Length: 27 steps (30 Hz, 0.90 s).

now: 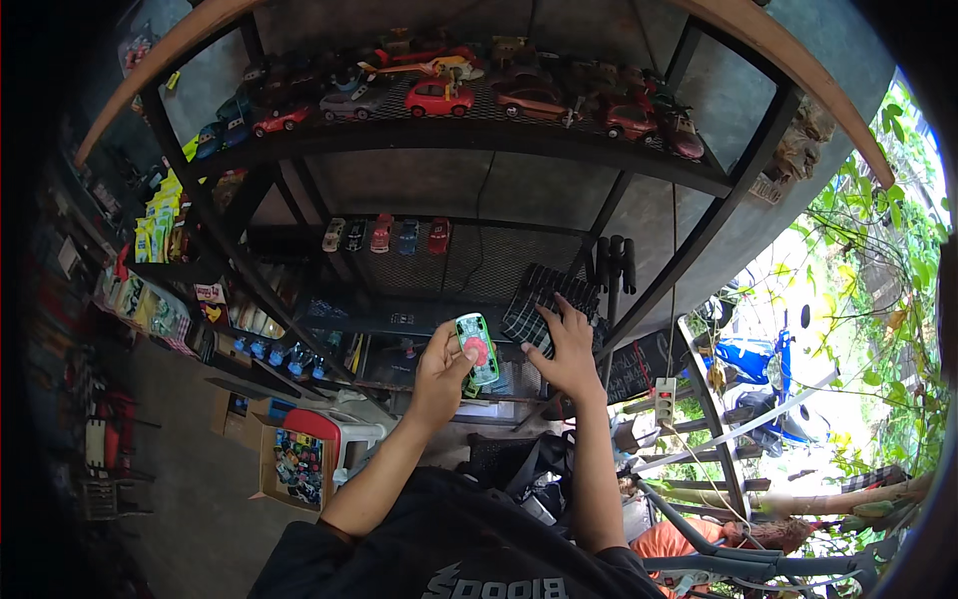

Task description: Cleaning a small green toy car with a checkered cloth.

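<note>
My left hand [443,374] grips a toy car [477,349] with a green rim and a pink-red patch, the thumb pressed on its face. Beside it, my right hand [566,346] lies with fingers spread over a dark checked cloth [530,303] at the right end of the lower mesh shelf [494,251]. Its fingertips touch the cloth. Farther left on that shelf, several toy cars stand in a row, among them a blue one [409,236] and a red one [439,236] at the right end.
Above, a shelf [464,138] carries many toy cars and a toy helicopter [426,67]. A cardboard box [288,490] of toy cars sits at lower left near a red and white stool [322,427]. A power strip [664,402] hangs at right.
</note>
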Tool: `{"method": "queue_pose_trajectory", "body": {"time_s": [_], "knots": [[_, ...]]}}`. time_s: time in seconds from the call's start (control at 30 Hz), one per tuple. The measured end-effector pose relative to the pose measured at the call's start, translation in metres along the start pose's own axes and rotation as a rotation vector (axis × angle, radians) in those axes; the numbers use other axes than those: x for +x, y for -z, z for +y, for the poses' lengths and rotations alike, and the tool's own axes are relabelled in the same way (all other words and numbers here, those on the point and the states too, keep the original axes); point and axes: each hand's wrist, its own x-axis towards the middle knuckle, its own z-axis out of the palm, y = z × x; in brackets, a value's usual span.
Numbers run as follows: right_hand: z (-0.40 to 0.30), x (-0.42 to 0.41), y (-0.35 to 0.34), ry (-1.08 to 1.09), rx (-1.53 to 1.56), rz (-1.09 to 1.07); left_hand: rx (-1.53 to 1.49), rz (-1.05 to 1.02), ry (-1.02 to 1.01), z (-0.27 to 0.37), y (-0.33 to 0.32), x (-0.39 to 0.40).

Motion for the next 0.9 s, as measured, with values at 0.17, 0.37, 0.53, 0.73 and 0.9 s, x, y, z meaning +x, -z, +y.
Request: {"method": "queue_pose_trajectory", "body": {"time_s": [0.17, 0.37, 0.53, 0.73, 0.9], "knots": [[0.002, -0.001, 0.000, 0.037, -0.083, -0.083, 0.078, -0.035, -0.056, 0.009, 0.000, -0.010], [-0.001, 0.000, -0.004, 0.003, -0.061, -0.059, 0.072, -0.016, -0.077, 0.005, 0.010, -0.016], [-0.004, -0.002, -0.006, -0.036, -0.034, -0.003, 0.105, -0.002, 0.049, 0.006, 0.010, -0.020], [0.011, -0.017, -0.029, -0.379, 0.805, 0.209, 0.018, -0.030, 0.170, 0.018, 0.012, -0.026], [-0.038, -0.029, -0.020, -0.555, 1.460, 0.195, -0.070, -0.095, 0.203, 0.021, 0.019, -0.028]]}}
